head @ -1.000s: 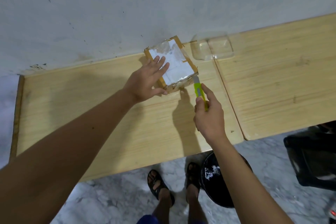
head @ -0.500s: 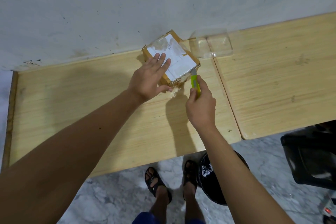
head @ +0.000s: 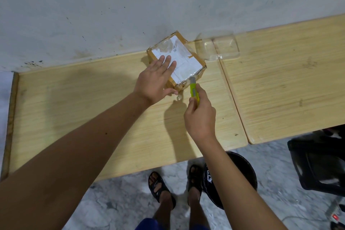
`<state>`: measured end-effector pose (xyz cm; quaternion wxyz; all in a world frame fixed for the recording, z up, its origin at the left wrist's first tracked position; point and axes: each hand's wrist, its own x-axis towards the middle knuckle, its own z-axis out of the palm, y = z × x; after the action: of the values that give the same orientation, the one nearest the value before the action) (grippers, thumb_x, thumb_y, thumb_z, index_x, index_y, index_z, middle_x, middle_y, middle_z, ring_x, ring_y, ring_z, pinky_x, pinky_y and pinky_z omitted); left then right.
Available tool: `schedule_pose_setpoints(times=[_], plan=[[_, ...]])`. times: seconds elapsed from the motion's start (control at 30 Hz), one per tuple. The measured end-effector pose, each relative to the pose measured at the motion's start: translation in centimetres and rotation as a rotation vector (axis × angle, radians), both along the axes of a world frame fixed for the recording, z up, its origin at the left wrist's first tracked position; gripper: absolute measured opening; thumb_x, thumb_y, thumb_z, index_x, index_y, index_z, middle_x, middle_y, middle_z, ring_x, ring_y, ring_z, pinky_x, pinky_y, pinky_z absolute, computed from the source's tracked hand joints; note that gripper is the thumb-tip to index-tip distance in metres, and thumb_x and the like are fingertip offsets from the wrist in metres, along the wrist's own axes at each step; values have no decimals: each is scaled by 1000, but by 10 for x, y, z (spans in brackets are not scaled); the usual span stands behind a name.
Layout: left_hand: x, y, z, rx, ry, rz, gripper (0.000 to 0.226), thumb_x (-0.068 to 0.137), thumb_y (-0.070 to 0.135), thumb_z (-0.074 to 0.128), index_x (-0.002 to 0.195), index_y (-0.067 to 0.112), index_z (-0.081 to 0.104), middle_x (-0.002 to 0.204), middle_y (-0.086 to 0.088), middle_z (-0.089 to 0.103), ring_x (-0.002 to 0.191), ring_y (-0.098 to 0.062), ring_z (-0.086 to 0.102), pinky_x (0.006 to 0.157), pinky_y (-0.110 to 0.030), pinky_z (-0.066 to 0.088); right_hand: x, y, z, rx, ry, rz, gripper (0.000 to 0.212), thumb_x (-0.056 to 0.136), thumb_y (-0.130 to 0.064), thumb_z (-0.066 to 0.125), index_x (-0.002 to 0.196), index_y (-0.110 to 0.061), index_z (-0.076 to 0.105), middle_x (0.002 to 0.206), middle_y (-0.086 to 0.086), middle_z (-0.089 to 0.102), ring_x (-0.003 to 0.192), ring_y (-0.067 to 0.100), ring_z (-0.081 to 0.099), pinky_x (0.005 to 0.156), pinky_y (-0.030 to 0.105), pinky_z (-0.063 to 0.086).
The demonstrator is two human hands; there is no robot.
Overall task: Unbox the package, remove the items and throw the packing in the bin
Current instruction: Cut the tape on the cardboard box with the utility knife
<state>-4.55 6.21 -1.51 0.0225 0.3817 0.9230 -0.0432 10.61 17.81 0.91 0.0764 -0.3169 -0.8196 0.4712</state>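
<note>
The cardboard package (head: 179,61), taped and labelled, sat on the wooden table (head: 93,117) against the wall, upper centre of the frame. The left hand (head: 155,78) lay spread flat on its top, pinning it. The right hand (head: 200,115) was closed around a yellow-green utility knife (head: 193,89), its tip at the near lower edge. The step looked like slitting the tape; next, the blade probably needed drawing along that seam, shallow, clear of the pinning fingers. A black bin (head: 240,170) waited at lower right.
</note>
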Motion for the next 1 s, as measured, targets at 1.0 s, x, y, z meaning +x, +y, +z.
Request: schedule_pose_setpoints(times=[1.0], plan=[[9,-10,16,191,-129,51,95,87,44,78,161,9,30,170,-12,24,159,-30,19,122,-42,32,50,73,2,-991,156,-30,65,104,8,40,156,-32,39,104,10,68,70,16,51,60,26,47]])
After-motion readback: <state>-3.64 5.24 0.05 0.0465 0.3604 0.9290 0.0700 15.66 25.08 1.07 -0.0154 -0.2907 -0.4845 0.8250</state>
